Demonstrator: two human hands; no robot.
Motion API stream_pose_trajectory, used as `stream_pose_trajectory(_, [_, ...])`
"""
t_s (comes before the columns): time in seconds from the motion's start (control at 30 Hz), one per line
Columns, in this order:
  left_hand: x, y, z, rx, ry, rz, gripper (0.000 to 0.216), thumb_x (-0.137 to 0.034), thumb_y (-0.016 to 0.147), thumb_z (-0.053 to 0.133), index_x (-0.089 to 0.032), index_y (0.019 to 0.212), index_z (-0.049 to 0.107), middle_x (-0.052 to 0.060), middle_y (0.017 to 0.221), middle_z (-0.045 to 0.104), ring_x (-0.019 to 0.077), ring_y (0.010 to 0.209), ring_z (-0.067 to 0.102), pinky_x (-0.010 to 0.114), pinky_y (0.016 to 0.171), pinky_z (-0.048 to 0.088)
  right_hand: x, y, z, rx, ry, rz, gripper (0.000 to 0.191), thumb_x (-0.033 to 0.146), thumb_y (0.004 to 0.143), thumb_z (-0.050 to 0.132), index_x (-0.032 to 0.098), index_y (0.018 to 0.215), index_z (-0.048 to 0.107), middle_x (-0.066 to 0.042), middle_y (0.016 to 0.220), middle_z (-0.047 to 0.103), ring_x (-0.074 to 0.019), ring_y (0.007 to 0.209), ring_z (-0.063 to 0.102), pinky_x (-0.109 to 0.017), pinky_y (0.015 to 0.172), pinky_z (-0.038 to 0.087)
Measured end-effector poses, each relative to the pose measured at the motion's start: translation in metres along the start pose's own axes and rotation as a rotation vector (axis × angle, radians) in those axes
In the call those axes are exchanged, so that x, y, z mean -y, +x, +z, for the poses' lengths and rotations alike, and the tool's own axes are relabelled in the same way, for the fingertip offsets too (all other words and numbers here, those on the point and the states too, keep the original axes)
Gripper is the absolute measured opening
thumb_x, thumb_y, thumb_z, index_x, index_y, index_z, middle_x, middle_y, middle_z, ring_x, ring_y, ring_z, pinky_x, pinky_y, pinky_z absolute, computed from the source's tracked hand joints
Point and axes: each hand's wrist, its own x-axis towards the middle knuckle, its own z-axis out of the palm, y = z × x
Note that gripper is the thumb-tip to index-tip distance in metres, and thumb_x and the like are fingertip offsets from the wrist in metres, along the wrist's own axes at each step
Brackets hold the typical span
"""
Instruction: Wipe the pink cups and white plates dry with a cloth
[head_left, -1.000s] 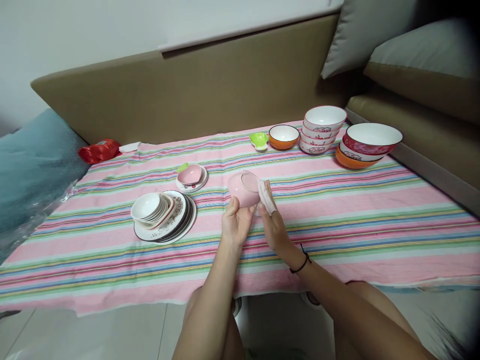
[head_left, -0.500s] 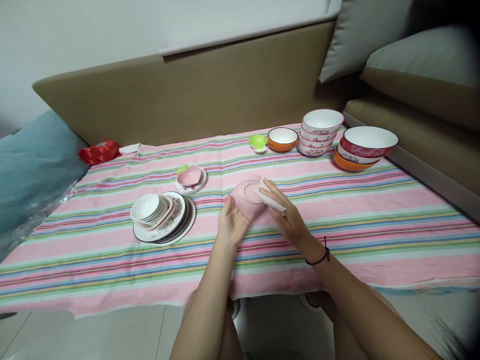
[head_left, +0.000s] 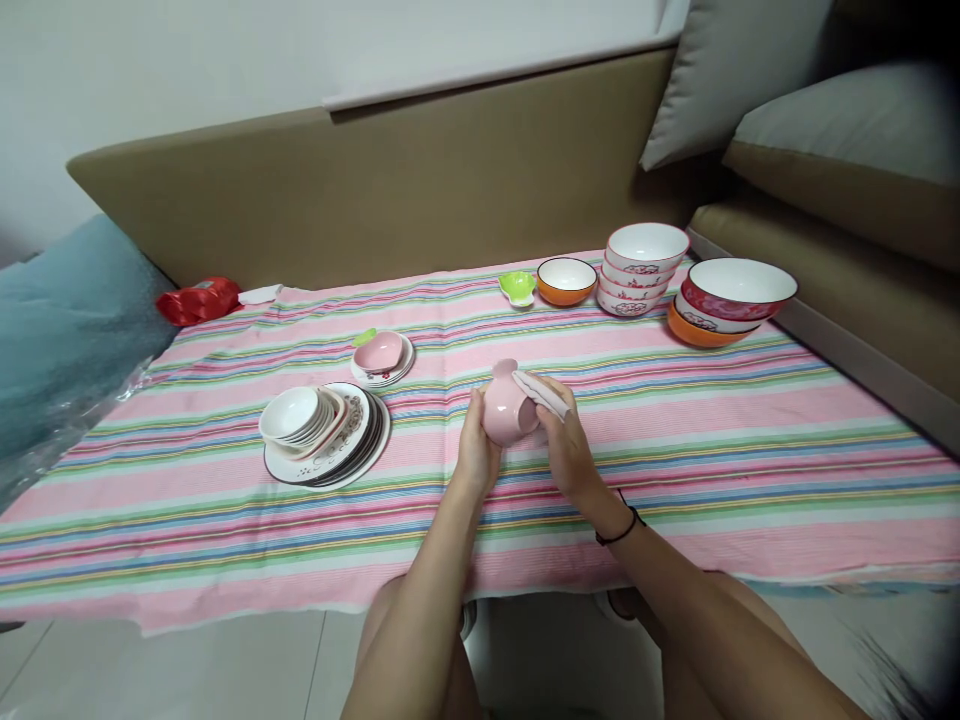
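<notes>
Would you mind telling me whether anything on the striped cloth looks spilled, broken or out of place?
Nothing looks spilled or broken. The small white bowls lean sideways on the stack of patterned plates rather than sitting level. The left hand holds a pink ceramic bowl tipped on its side while the right hand presses a folded cloth to it.

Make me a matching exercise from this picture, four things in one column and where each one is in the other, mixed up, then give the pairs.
Things:
1. pink bowl
2. red bag
3. green dish
4. stack of plates

Places:
A. far left edge of the striped cloth
B. held in the left hand
C. beside the small orange bowl
D. left of the hands, near side

Pairs: 1-B, 2-A, 3-C, 4-D
</notes>
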Motion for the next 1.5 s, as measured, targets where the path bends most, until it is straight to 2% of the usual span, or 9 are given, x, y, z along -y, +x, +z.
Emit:
stream_pose_trajectory(0.17, [-0.001, 0.003, -0.003, -0.033, 0.008, -0.140, 0.052, -0.051, 0.096, 0.034, -0.014, 0.114, 0.065, 0.010, 0.116, 0.068, 0.0229, 0.122, 0.055, 0.034, 0.105, 0.040, 0.009, -0.001, -0.003, 0.137, -0.076, -0.202, 0.040, 0.029, 0.096, 0.039, 0.026, 0.134, 0.050, -0.006, 0.140, 0.047, -0.0241, 0.136, 0.038, -0.047, 0.117, 0.027])
stream_pose_trajectory(0.3, [0.004, 0.007, -0.010, -0.036, 0.117, -0.047, 0.050, -0.054, 0.092, 0.044, -0.014, 0.110, 0.068, 0.009, 0.119, 0.067, 0.0221, 0.128, 0.050, 0.030, 0.111, 0.033, 0.011, 0.001, -0.005, 0.310, -0.180, -0.353, 0.039, 0.028, 0.094, 0.044, 0.028, 0.132, 0.054, -0.004, 0.141, 0.048, -0.0266, 0.139, 0.033, -0.051, 0.118, 0.021])
stream_pose_trajectory(0.47, [0.011, 0.010, -0.014, -0.054, 0.145, 0.010, 0.053, -0.060, 0.086, 0.051, -0.016, 0.107, 0.070, 0.008, 0.115, 0.069, 0.0241, 0.127, 0.050, 0.034, 0.110, 0.034, 0.002, 0.006, 0.001, 0.077, -0.029, -0.121, 0.043, 0.029, 0.097, 0.034, 0.024, 0.138, 0.047, -0.007, 0.142, 0.048, -0.0239, 0.133, 0.042, -0.048, 0.113, 0.033])
stream_pose_trajectory(0.63, [0.011, 0.011, -0.025, -0.172, 0.184, 0.031, 0.048, -0.056, 0.085, 0.056, -0.015, 0.106, 0.071, 0.009, 0.112, 0.070, 0.0246, 0.124, 0.054, 0.035, 0.110, 0.035, 0.003, 0.006, 0.001, 0.302, -0.150, -0.339, 0.041, 0.030, 0.093, 0.044, 0.028, 0.133, 0.054, -0.003, 0.142, 0.048, -0.0261, 0.139, 0.032, -0.051, 0.118, 0.021])
stream_pose_trajectory(0.83, [0.004, 0.001, -0.017, -0.182, 0.107, -0.013, 0.053, -0.058, 0.087, 0.051, -0.012, 0.106, 0.070, 0.012, 0.107, 0.072, 0.0264, 0.116, 0.059, 0.038, 0.105, 0.040, 0.009, 0.009, -0.003, 0.109, 0.003, -0.089, 0.042, 0.031, 0.095, 0.036, 0.023, 0.132, 0.055, -0.007, 0.134, 0.057, -0.0249, 0.128, 0.048, -0.049, 0.112, 0.035])
stream_pose_trajectory(1.03, [-0.015, 0.004, 0.004, -0.126, 0.001, -0.145, 0.057, -0.053, 0.095, 0.036, -0.009, 0.109, 0.069, 0.016, 0.113, 0.069, 0.0260, 0.115, 0.060, 0.038, 0.107, 0.039, 0.020, 0.034, -0.012, 0.552, -0.382, -0.567, 0.051, 0.020, 0.085, 0.047, 0.032, 0.134, 0.053, -0.001, 0.139, 0.053, -0.0269, 0.134, 0.039, -0.054, 0.115, 0.026])
stream_pose_trajectory(1.27, [-0.015, 0.036, -0.006, -0.136, 0.117, -0.045, 0.044, -0.047, 0.092, 0.049, -0.013, 0.110, 0.070, 0.012, 0.116, 0.069, 0.0266, 0.121, 0.056, 0.039, 0.112, 0.033, -0.009, 0.043, 0.004, 0.162, -0.286, -0.320, 0.047, 0.024, 0.095, 0.036, 0.025, 0.142, 0.041, -0.009, 0.140, 0.050, -0.0244, 0.129, 0.047, -0.046, 0.108, 0.041])
stream_pose_trajectory(1.43, [0.001, 0.043, -0.017, -0.144, 0.077, -0.006, 0.041, -0.044, 0.086, 0.058, -0.014, 0.110, 0.071, 0.011, 0.117, 0.068, 0.0263, 0.126, 0.052, 0.038, 0.116, 0.025, -0.018, 0.040, 0.008, 0.428, -0.312, -0.500, 0.046, 0.027, 0.093, 0.042, 0.030, 0.139, 0.046, -0.003, 0.141, 0.050, -0.0273, 0.139, 0.034, -0.054, 0.116, 0.024])
stream_pose_trajectory(1.5, [0.001, 0.041, -0.017, -0.184, 0.004, -0.046, 0.040, -0.044, 0.085, 0.058, -0.013, 0.107, 0.072, 0.011, 0.116, 0.069, 0.0267, 0.125, 0.053, 0.039, 0.115, 0.028, -0.020, 0.044, 0.008, 0.378, -0.233, -0.427, 0.044, 0.028, 0.094, 0.040, 0.029, 0.138, 0.047, -0.004, 0.141, 0.050, -0.0267, 0.137, 0.036, -0.053, 0.116, 0.026])
